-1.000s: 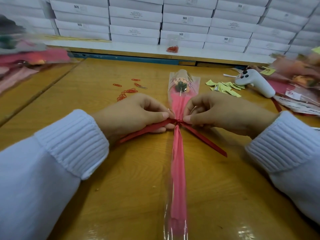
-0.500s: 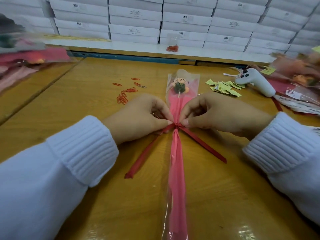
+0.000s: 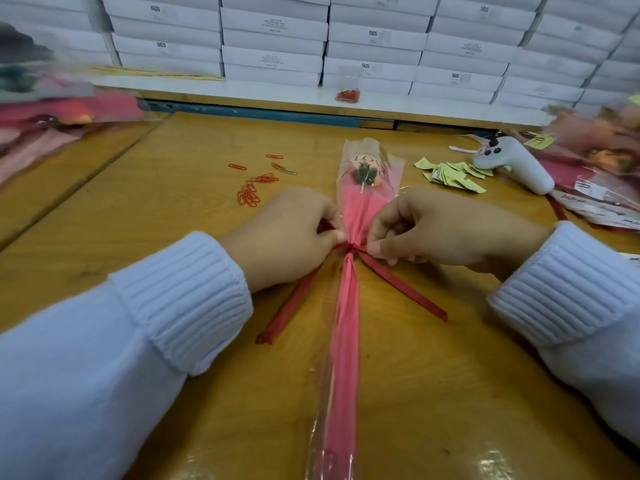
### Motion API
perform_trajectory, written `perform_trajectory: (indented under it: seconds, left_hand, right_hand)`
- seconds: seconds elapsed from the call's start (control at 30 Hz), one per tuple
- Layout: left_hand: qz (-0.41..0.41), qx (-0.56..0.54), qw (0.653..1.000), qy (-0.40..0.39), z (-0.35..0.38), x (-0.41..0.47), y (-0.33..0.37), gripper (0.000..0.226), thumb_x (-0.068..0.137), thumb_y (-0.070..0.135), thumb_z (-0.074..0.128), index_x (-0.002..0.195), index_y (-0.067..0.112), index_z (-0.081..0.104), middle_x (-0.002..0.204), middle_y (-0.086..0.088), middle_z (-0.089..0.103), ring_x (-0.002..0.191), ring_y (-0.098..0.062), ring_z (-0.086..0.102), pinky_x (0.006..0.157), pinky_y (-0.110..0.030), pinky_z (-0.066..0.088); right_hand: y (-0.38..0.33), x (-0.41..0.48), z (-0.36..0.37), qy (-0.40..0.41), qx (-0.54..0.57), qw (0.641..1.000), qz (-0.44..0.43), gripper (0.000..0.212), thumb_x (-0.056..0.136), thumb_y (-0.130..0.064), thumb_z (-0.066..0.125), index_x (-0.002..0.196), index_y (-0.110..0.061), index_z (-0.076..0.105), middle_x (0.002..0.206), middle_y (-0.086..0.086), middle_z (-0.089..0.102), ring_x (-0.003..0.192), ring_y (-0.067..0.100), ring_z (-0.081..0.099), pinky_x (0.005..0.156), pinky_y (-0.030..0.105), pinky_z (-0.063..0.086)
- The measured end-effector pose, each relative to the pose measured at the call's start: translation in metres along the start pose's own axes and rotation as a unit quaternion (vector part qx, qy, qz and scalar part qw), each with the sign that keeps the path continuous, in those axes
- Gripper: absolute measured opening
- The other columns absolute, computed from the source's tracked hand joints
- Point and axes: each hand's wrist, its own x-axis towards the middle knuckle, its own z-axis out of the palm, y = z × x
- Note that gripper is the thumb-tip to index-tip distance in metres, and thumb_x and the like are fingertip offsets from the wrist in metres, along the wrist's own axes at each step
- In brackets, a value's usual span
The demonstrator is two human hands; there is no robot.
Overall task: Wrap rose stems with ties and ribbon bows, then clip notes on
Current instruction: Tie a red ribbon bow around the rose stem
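The left hand [image 3: 287, 233] and right hand [image 3: 440, 230] each pinch a thin red ribbon [image 3: 405, 286] beside its knot, at nine and three o'clock. It looks light, soft and likely slippery, so it is best gripped close to the knot. The ribbon cinches a limp wrapped rose [image 3: 346, 323] lying twelve-to-six on the table [image 3: 173, 202].

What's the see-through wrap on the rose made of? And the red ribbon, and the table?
The wrap looks like clear plastic film: see-through, shiny glints. The red ribbon seems matte fabric or paper: flat, no shine. The table looks like varnished wood: grain lines, glossy reflections.
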Motion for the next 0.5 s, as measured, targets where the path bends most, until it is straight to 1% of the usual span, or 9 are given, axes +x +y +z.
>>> perform_trajectory:
  seconds: [0.1, 0.2, 0.27, 0.33, 0.4, 0.47, 0.5]
  left_hand:
    - [-0.020, 0.002, 1.000, -0.002, -0.0001, 0.0007, 0.0023, 0.018, 0.092, 0.029, 0.058, 0.075, 0.032, 0.057, 0.075, 0.020, 0.051, 0.070, 0.002, 0.048, 0.058, -0.010, 0.031]
    - [-0.036, -0.006, 0.999, -0.008, 0.0021, 0.0014, 0.0036, 0.022, 0.092, 0.027, 0.058, 0.071, 0.032, 0.055, 0.074, 0.017, 0.053, 0.069, 0.000, 0.049, 0.055, -0.011, 0.031]
    - [-0.033, -0.015, 0.999, -0.014, 0.0019, 0.0007, 0.0032, 0.023, 0.093, 0.028, 0.057, 0.071, 0.034, 0.054, 0.074, 0.018, 0.053, 0.069, 0.001, 0.050, 0.055, -0.011, 0.031]
    - [-0.028, -0.025, 0.999, -0.025, 0.0008, -0.0004, 0.0023, 0.019, 0.093, 0.029, 0.056, 0.075, 0.034, 0.056, 0.076, 0.021, 0.052, 0.071, 0.002, 0.050, 0.057, -0.010, 0.033]
    - [-0.027, -0.031, 0.999, -0.034, 0.0001, -0.0014, 0.0021, 0.017, 0.094, 0.031, 0.054, 0.077, 0.033, 0.057, 0.078, 0.018, 0.054, 0.074, -0.001, 0.053, 0.060, -0.012, 0.037]
    - [-0.024, -0.036, 0.998, -0.036, 0.0009, -0.0018, 0.0024, 0.020, 0.094, 0.033, 0.052, 0.074, 0.033, 0.056, 0.077, 0.015, 0.057, 0.073, -0.002, 0.055, 0.059, -0.015, 0.039]
    - [-0.023, -0.040, 0.998, -0.034, 0.0014, -0.0020, 0.0028, 0.022, 0.094, 0.035, 0.052, 0.073, 0.033, 0.057, 0.075, 0.015, 0.057, 0.071, -0.001, 0.054, 0.057, -0.015, 0.037]
  right_hand:
    - [-0.0018, -0.0001, -0.0012, -0.015, -0.007, 1.000, 0.014, 0.016, 0.085, -0.013, 0.068, 0.070, -0.019, 0.069, 0.053, -0.009, 0.062, 0.046, -0.002, 0.049, 0.049, 0.014, 0.040]
    - [-0.0024, 0.0003, -0.0014, -0.016, -0.019, 0.999, 0.024, 0.016, 0.084, -0.011, 0.067, 0.070, -0.018, 0.069, 0.054, -0.008, 0.062, 0.046, -0.001, 0.049, 0.049, 0.016, 0.040]
    - [-0.0015, 0.0001, -0.0011, -0.011, -0.017, 0.999, 0.026, 0.016, 0.085, -0.011, 0.067, 0.071, -0.018, 0.069, 0.054, -0.008, 0.062, 0.045, -0.001, 0.049, 0.047, 0.015, 0.040]
    - [-0.0006, -0.0010, -0.0012, -0.012, -0.006, 1.000, 0.024, 0.016, 0.086, -0.011, 0.066, 0.071, -0.017, 0.069, 0.053, -0.008, 0.061, 0.045, -0.002, 0.049, 0.044, 0.012, 0.040]
    - [-0.0001, -0.0015, -0.0008, -0.012, -0.002, 1.000, 0.021, 0.015, 0.087, -0.013, 0.065, 0.073, -0.016, 0.069, 0.053, -0.008, 0.061, 0.044, -0.002, 0.049, 0.043, 0.011, 0.039]
    - [0.0000, -0.0011, 0.0006, -0.008, -0.005, 1.000, 0.020, 0.013, 0.087, -0.015, 0.066, 0.075, -0.017, 0.070, 0.054, -0.008, 0.062, 0.045, -0.002, 0.050, 0.043, 0.011, 0.039]
    - [-0.0002, -0.0007, 0.0014, -0.007, -0.009, 1.000, 0.020, 0.012, 0.087, -0.017, 0.066, 0.076, -0.017, 0.070, 0.055, -0.008, 0.062, 0.046, -0.002, 0.050, 0.043, 0.011, 0.039]
